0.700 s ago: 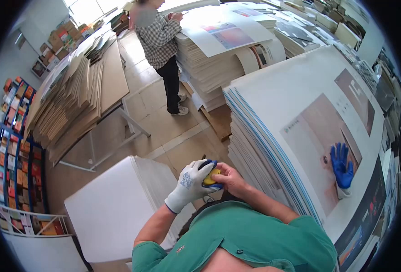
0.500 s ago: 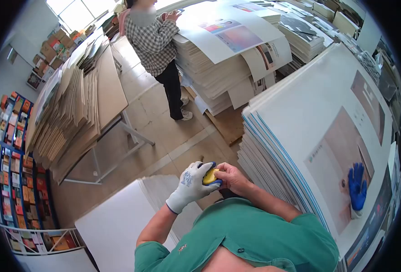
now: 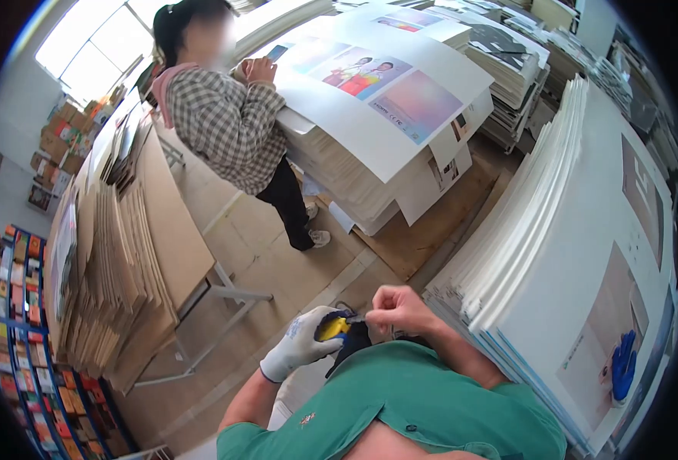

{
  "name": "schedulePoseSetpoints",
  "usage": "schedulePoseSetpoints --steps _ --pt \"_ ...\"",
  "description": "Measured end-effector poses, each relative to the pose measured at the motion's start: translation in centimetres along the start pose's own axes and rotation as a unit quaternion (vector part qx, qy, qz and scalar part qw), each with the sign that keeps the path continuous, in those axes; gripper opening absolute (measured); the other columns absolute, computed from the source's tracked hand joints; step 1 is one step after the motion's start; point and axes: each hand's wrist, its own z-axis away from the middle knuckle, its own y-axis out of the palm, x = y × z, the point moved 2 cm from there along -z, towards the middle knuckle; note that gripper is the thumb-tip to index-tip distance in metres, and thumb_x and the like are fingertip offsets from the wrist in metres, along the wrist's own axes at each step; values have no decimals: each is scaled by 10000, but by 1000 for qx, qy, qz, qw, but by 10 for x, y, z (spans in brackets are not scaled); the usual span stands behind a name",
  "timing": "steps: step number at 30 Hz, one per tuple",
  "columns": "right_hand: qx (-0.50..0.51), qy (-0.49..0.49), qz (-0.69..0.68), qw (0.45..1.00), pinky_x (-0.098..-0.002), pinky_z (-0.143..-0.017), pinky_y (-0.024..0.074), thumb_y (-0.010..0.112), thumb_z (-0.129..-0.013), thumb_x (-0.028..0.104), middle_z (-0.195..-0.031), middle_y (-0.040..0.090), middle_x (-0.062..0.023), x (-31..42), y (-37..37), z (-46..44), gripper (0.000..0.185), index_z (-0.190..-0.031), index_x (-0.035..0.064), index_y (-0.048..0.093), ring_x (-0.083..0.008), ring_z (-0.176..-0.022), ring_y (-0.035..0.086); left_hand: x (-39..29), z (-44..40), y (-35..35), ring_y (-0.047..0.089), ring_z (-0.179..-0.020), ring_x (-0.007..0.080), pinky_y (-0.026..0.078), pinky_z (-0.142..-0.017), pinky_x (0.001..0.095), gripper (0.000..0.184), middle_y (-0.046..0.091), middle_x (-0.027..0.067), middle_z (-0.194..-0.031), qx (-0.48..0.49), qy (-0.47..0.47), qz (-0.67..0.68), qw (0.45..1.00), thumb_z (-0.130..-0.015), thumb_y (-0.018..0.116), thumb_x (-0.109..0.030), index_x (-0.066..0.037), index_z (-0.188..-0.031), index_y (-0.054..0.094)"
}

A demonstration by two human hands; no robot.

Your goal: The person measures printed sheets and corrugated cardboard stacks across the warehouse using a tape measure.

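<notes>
Just in front of the green shirt [image 3: 400,399], the person's left hand [image 3: 300,342] was bent round in a half-closed curve, its back turned upward and its open side facing across the body. A white glove [image 3: 287,357] with a blue palm covered it to the wrist, and the bare forearm rose to it on a slant from the elbow. Within that curve sat a small yellow object [image 3: 336,329], wrapped by the gloved fingers above and below, with its face toward the other hand.

The right hand [image 3: 400,308] was bare and hung in the air just beside it, apart from the yellow object and a little higher. Its fingers were folded in toward the palm, thumb and forefinger close together, the wrist slightly bent and the elbow drawn back near the side. Something thin and greyish [image 3: 356,319] showed in the gap between the hands; I could not tell whether the right fingertips had hold of it.

To the person's right, a blue glove [image 3: 623,366] lay spread on a stack of printed sheets [image 3: 553,322], well apart from both hands. Across the floor, another person in a checked shirt [image 3: 220,126] stood beside a paper pile [image 3: 369,165], both hands raised around a phone [image 3: 277,53].
</notes>
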Motion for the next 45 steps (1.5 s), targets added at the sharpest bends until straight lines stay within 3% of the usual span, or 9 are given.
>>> schedulePoseSetpoints --steps 6,13,20,33,35,39,43,44,45 --pt "-228 -186 220 930 -195 -491 411 641 -795 51 -660 554 16 72 -1 -79 104 -787 43 538 -43 -553 516 55 1 -104 556 -963 157 436 -843 269 540 581 88 -1136 151 -185 198 951 -817 588 -202 -1 -1296 441" --pt "-367 -316 396 780 -258 -482 426 586 -812 95 -679 553 -28 200 -126 -203 197 -972 14 502 -99 -527 516 136 -6 -179 558 -975 153 436 -834 267 532 578 84 -1136 139 -207 417 874 -826 575 -176 38 -1289 424" --pt "-475 -150 293 816 -229 -548 498 635 -811 204 -721 575 3 376 -255 -183 272 -1044 81 566 -68 -589 549 173 0 -212 585 -902 163 466 -772 272 393 599 93 -1045 92 -270 389 876 -868 520 -122 49 -1219 479" --pt "-516 -118 263 806 -271 -683 497 632 -836 246 -867 663 29 412 -530 -273 198 -991 125 654 -88 -710 590 48 -188 -159 575 -710 118 465 -641 249 231 621 63 -812 -27 -303 213 928 -869 506 -144 38 -985 591" --pt "-448 -158 573 668 -289 -756 479 595 -853 272 -931 683 -6 407 -602 -296 257 -1026 91 655 -123 -806 611 38 -214 -155 563 -702 105 458 -634 246 220 612 52 -790 -38 -294 185 937 -860 504 -142 32 -952 601" --pt "-461 -93 572 672 -304 -894 417 503 -888 352 -1027 664 -65 395 -739 -338 394 -1075 31 635 -185 -984 586 35 -246 -154 549 -682 99 454 -632 243 218 603 38 -760 -31 -270 129 954 -862 508 -158 25 -935 602" --pt "-409 -22 530 742 -306 -962 379 526 -869 385 -1201 589 -77 360 -727 -334 426 -1180 105 602 -196 -1128 520 47 -252 -141 541 -668 93 449 -619 247 241 603 48 -735 -17 -315 111 942 -876 511 -198 24 -902 602" --pt "-306 -40 727 614 -282 -954 382 552 -869 372 -1215 587 -55 363 -757 -337 397 -1187 142 607 -170 -1128 523 53 -251 -139 540 -662 93 447 -614 248 246 604 51 -729 -20 -316 96 944 -879 511 -204 23 -897 603" --pt "-384 -12 561 733 -261 -950 378 548 -881 380 -1223 585 -47 376 -697 -326 385 -1186 154 610 -152 -1125 525 53 -253 -142 547 -630 122 448 -601 274 252 593 72 -689 -32 -339 99 935 -864 522 -224 11 -874 614"
